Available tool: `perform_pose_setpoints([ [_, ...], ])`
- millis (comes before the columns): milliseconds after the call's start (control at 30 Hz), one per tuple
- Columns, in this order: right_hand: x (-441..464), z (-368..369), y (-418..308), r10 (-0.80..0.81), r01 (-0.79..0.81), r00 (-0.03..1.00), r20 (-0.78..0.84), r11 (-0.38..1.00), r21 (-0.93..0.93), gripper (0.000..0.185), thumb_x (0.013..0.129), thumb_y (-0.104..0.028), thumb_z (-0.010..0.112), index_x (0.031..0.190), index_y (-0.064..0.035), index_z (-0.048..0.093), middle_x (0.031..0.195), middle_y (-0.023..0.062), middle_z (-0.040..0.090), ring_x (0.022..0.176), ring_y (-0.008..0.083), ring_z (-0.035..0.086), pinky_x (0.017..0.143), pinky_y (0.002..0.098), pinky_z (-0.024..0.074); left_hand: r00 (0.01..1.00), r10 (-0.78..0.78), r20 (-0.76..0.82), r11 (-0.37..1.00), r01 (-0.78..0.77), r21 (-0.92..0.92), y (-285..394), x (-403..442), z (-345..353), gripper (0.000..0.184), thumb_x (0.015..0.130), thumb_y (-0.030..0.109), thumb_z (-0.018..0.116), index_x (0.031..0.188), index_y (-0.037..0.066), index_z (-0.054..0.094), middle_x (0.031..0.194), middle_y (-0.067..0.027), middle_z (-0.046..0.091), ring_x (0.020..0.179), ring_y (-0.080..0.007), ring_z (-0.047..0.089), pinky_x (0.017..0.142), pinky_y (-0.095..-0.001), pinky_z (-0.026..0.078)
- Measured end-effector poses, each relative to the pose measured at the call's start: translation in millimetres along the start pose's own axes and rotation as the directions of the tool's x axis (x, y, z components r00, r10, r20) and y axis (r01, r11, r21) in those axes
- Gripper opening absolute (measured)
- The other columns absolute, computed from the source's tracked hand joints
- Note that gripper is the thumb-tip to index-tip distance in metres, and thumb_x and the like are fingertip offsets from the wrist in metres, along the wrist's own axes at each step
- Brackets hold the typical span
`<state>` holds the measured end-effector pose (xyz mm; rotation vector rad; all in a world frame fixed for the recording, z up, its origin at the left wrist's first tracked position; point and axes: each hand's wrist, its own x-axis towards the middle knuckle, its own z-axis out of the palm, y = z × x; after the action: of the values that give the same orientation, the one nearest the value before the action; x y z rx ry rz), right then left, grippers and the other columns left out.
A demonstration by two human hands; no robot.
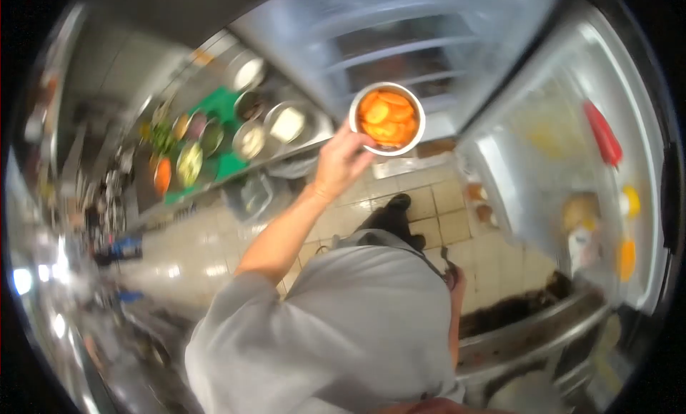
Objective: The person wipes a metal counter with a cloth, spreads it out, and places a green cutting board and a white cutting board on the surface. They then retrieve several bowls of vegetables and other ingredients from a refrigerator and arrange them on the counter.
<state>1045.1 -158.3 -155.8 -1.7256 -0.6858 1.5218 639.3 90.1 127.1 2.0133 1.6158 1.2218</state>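
A round white bowl of orange slices, which look like carrot, is held by its near-left rim in my left hand. My thumb lies over the rim and the other fingers are mostly hidden beneath. The bowl is in front of the open refrigerator. My right hand hangs low beside my body, close to a dark strap or cord. Its fingers are too small and blurred to make out.
Left, a steel counter carries a green board, a bowl with a white block and several other food bowls. A clear bin stands below. The refrigerator door hangs open at right, with a red bottle on it.
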Motion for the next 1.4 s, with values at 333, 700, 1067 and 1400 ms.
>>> perform_pose_setpoints([
  [333, 19, -39, -40, 0.007, 0.011, 0.997, 0.075, 0.969, -0.246, 0.03, 0.102, -0.023, 0.055, 0.119, 0.0009, 0.059, 0.089, 0.0023, 0.062, 0.078, 0.0096, 0.057, 0.063, 0.0239, 0.0456, 0.739, -0.47, -0.483, 0.848, 0.531, -0.012, -56, -185, -91, 0.023, 0.078, 0.005, 0.082, 0.09, 0.001, 0.063, 0.1, -0.0074, 0.068, 0.092, -0.0166, 0.066, 0.083, -0.0296, 0.054],
  [700, 39, -28, -78, -0.096, 0.167, 0.951, 0.295, 0.959, -0.228, 0.03, 0.101, -0.023, 0.057, 0.119, 0.0006, 0.059, 0.089, 0.0016, 0.061, 0.075, 0.0103, 0.055, 0.063, 0.024, 0.0449, 0.53, -0.335, -0.779, 0.681, 0.707, 0.188, -205, -195, -184, 0.027, 0.078, 0.022, 0.083, 0.091, 0.003, 0.068, 0.083, -0.0115, 0.069, 0.075, -0.0235, 0.065, 0.072, -0.0336, 0.051],
  [1067, 16, -27, -31, 0.116, -0.129, 0.991, -0.073, 0.968, -0.213, 0.03, 0.1, -0.032, 0.059, 0.114, -0.0055, 0.061, 0.092, 0.0033, 0.064, 0.075, 0.0122, 0.061, 0.064, 0.0255, 0.0496, 0.589, -0.219, -0.778, 0.659, 0.677, 0.327, -170, -138, -140, 0.077, 0.086, 0.013, 0.073, 0.146, -0.006, 0.029, 0.147, -0.0251, 0.037, 0.137, -0.0362, 0.037, 0.116, -0.0488, 0.028],
  [1400, -38, 29, 39, 0.299, -0.317, 0.941, -0.157, 0.942, -0.108, 0.032, 0.099, -0.029, 0.062, 0.121, -0.0045, 0.061, 0.094, 0.0027, 0.064, 0.076, 0.0117, 0.061, 0.065, 0.0256, 0.0488, 0.976, -0.176, -0.128, 0.984, 0.176, -0.014, -126, 121, 69, 0.038, 0.096, 0.014, 0.06, 0.128, -0.005, 0.057, 0.124, -0.0217, 0.064, 0.114, -0.0284, 0.062, 0.101, -0.0372, 0.046],
])
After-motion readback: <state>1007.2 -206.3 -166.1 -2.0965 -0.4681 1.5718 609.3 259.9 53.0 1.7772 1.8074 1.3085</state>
